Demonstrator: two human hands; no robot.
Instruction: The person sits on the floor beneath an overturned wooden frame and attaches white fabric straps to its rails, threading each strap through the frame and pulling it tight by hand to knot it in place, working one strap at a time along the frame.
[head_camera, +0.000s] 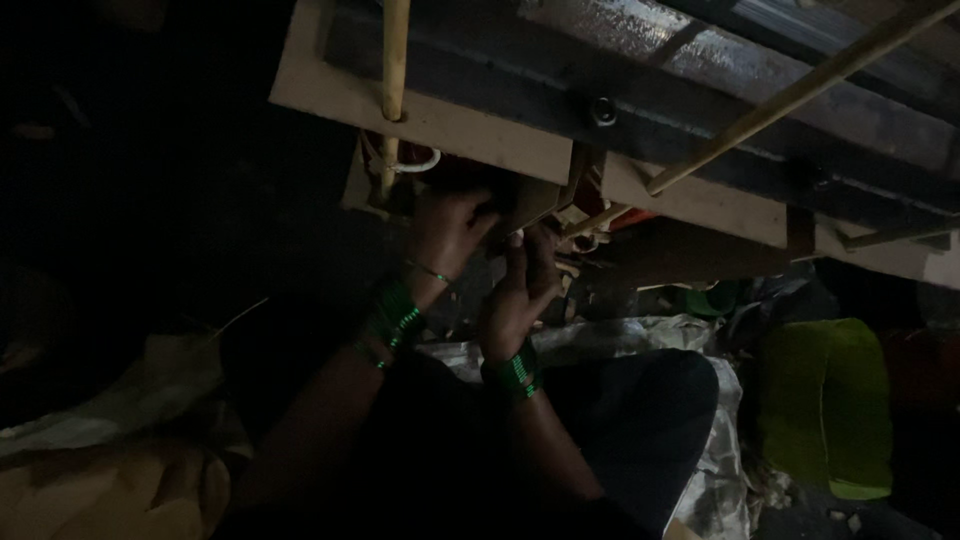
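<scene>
A dark metal frame (700, 95) spans the upper part of the scene, edged below by pale wooden boards (440, 115). Two thin bamboo rods (800, 90) cross it, one upright near the boards' left end, one slanting toward the upper right corner. A green sack (825, 405) sits low at the right, its contents hidden. Under the boards' lower edge, the left hand (447, 232) curls closed around a small brown wooden piece (525, 205); the right hand (522, 290) is raised just beside it, fingers loosely bent, fingertips touching the same piece. Whether it grips cannot be told. Green bangles (397, 318) ring both wrists. A white ring (420, 160) hangs at the upright rod's foot.
</scene>
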